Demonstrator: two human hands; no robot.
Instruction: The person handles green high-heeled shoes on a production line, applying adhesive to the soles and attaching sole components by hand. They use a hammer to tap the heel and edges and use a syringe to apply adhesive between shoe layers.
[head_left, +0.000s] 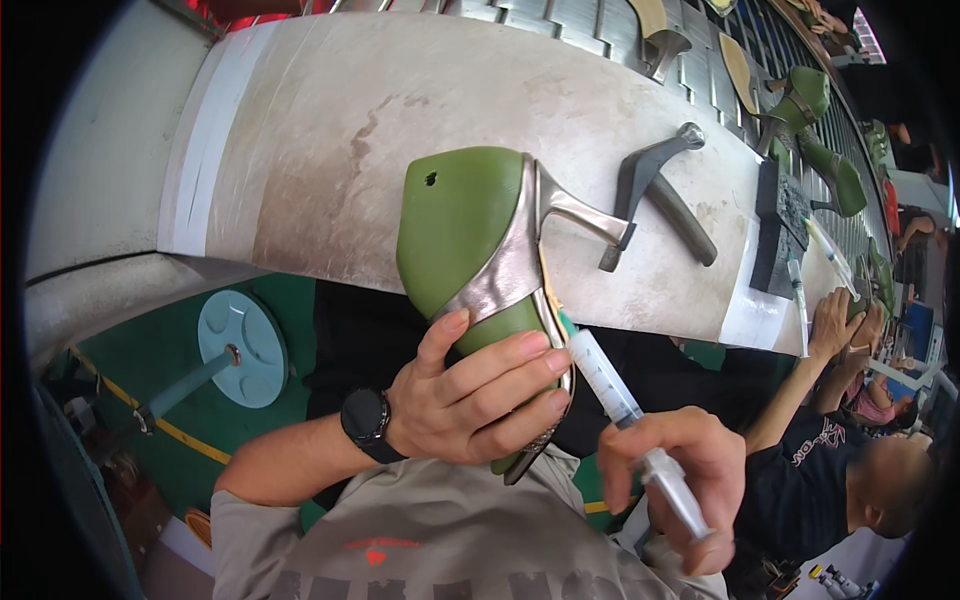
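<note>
My left hand [480, 390], wearing a dark watch on the wrist, is wrapped round a high-heeled shoe [508, 275] on a green plastic last [460, 215]. The shoe's metallic heel [585, 215] points right, above the bench, and its toe end is toward my body. In my right hand [690, 470] is a clear syringe [605, 380], with fingers round the barrel and thumb by the plunger end. Its green tip [567, 323] is at the seam along the sole edge, close to my left fingertips; the exact contact is hidden.
On the metal bench [320, 120] lies a hammer [665, 190]. A black block [778, 230] stands right of it, near other syringes [830, 255] and a co-worker's hand [832, 325]. A slatted conveyor [575, 28] carries more shoes along the far side. A light-blue round disc [240, 350] is below left.
</note>
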